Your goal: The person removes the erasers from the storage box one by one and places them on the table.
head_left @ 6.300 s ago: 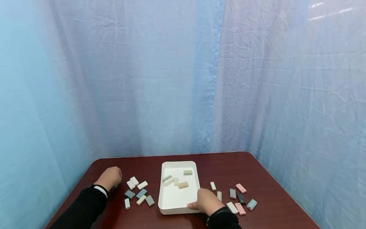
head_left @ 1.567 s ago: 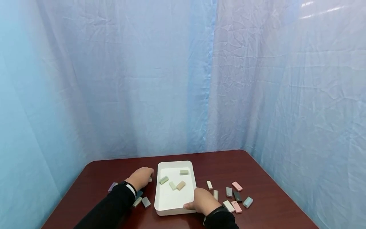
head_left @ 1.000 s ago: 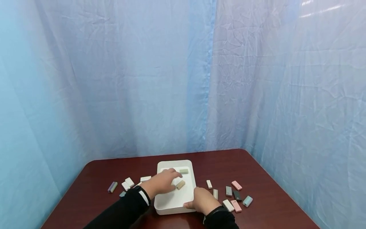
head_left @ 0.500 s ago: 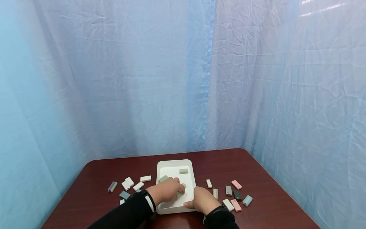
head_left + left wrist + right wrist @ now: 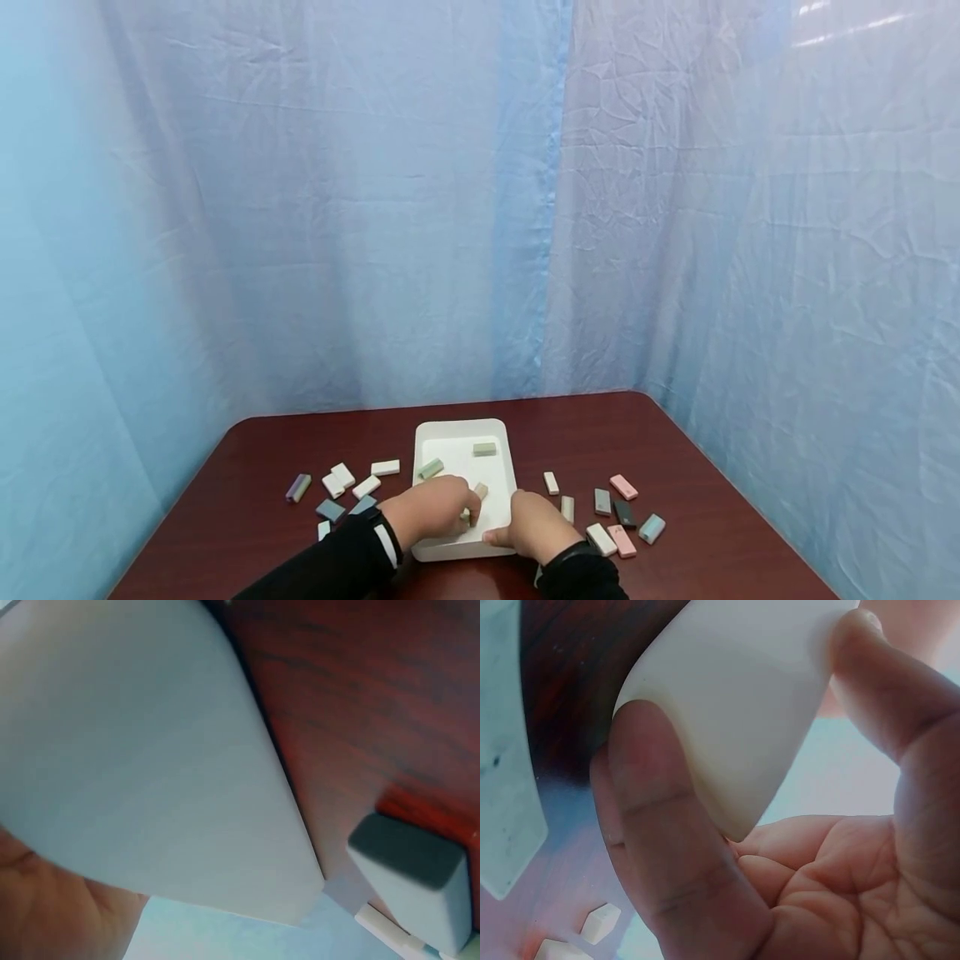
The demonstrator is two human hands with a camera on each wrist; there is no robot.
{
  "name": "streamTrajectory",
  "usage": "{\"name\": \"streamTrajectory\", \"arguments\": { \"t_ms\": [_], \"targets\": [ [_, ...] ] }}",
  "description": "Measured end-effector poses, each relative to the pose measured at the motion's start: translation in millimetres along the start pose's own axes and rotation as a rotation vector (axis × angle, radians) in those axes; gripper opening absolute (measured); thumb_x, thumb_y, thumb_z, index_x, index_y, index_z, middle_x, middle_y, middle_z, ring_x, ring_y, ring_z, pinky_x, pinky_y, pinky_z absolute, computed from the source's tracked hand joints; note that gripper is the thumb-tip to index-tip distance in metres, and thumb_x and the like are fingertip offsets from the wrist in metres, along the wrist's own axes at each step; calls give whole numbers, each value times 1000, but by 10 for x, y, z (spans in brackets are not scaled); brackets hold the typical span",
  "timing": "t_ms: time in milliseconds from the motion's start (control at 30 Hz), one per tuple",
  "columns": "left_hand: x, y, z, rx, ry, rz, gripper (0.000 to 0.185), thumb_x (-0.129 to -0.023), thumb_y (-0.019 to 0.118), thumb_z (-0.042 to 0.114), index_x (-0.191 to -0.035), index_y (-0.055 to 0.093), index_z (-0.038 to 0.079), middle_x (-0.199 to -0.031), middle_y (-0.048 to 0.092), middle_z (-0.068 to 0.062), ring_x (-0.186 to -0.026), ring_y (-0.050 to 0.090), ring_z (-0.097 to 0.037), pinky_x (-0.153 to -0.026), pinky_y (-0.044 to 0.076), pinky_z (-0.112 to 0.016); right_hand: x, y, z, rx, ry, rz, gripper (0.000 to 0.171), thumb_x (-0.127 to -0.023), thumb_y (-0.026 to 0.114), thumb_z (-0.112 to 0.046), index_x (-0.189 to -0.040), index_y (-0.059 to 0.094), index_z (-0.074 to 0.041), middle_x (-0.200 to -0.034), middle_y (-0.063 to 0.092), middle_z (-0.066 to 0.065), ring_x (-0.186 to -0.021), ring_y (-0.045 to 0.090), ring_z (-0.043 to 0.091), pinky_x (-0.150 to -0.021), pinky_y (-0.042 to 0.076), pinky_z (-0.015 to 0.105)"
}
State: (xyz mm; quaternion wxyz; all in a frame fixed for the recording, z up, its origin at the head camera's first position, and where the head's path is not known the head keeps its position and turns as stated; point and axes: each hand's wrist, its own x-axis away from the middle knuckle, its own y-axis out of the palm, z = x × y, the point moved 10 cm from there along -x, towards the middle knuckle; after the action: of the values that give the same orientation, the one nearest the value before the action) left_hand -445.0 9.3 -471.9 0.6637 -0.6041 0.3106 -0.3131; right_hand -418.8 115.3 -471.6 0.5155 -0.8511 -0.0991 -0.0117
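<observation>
Moved: your left hand (image 5: 433, 510) has drawn back from the middle of the white tray (image 5: 453, 442) to its near left part since a second ago.
Surface: dark red wooden table (image 5: 675, 467), with wrinkled blue curtains (image 5: 675, 208) behind and on both sides.
Left hand: your fingers are curled round a small beige block (image 5: 480, 491) inside the tray.
Right hand: your right hand (image 5: 534, 527) grips the tray's near right corner, thumb and fingers clamped on the rim.
Tray contents: two green blocks (image 5: 431, 468) lie farther back.
Loose blocks: white and grey ones (image 5: 342, 477) left of the tray, pink and dark ones (image 5: 622, 487) right.
</observation>
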Motion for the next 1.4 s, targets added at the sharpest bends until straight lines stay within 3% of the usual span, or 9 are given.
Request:
{"name": "streamTrajectory", "arguments": {
  "t_ms": [367,533,633,800,867,1000,1167,1267,1400],
  "targets": [
    [74,-38,58,-22,7,33,10,-89,83,15,-93,79,24,-87,68,11,-78,58,-1,-77,51,-20,43,-17,-22,-3,-12,11,51,-88,88,-39,-105,69,6,-85,67,13,-74,58,25,-74,52,46],
    [224,-208,-28,18,-23,111,13,-95,79,13,-104,81,22,-96,71,8,-87,64,-3,-77,54,-21,49,18,-8,-22,8,-19,54,-89,87,-38,-112,68,7,-89,68,13,-76,59,26,-75,51,46],
    [361,-381,-150,50,-79,169,12,-98,76,11,-106,81,19,-97,71,5,-88,65,-6,-74,55,-23,20,18,-5,-32,9,-16,57,-88,88,-38,-116,68,8,-94,69,16,-81,62,27,-78,52,48],
    [688,-512,-462,90,-249,184,8,-95,75,10,-98,76,17,-86,63,7,-74,54,-5,-64,48,-26,-13,32,8,-33,18,-16,61,-87,89,-38,-119,68,9,-102,71,19,-87,65,29,-82,54,50],
    [843,-487,-599,82,-319,167,10,-92,74,8,-90,72,17,-78,57,8,-68,45,-5,-60,41,-28,-20,40,13,-32,19,-19,62,-87,89,-39,-120,68,9,-103,72,20,-88,65,30,-82,54,51],
    [1148,-402,-833,78,-437,128,19,-88,73,2,-81,66,18,-71,55,7,-65,43,-9,-60,38,-31,-25,47,28,-24,19,-23,61,-87,89,-39,-119,69,9,-100,72,19,-85,64,28,-81,53,50],
    [1459,-240,-1052,156,-586,77,16,-89,73,0,-88,66,14,-77,61,1,-67,50,-16,-64,42,-37,-24,25,39,-5,26,-24,59,-88,88,-39,-117,69,9,-97,71,17,-82,61,27,-79,51,48],
    [1571,-130,-1121,194,-640,49,18,-91,70,-1,-86,63,15,-75,58,0,-67,46,-17,-64,39,-36,-17,13,26,-4,26,-26,59,-88,88,-39,-118,69,9,-98,71,18,-83,62,27,-79,51,48],
    [1603,-108,-1136,181,-639,54,23,-91,67,-3,-82,60,16,-72,55,1,-66,44,-16,-64,36,-35,-21,19,31,-11,34,-36,60,-89,87,-38,-120,68,9,-100,71,18,-85,62,28,-80,51,49]
  ]
}}
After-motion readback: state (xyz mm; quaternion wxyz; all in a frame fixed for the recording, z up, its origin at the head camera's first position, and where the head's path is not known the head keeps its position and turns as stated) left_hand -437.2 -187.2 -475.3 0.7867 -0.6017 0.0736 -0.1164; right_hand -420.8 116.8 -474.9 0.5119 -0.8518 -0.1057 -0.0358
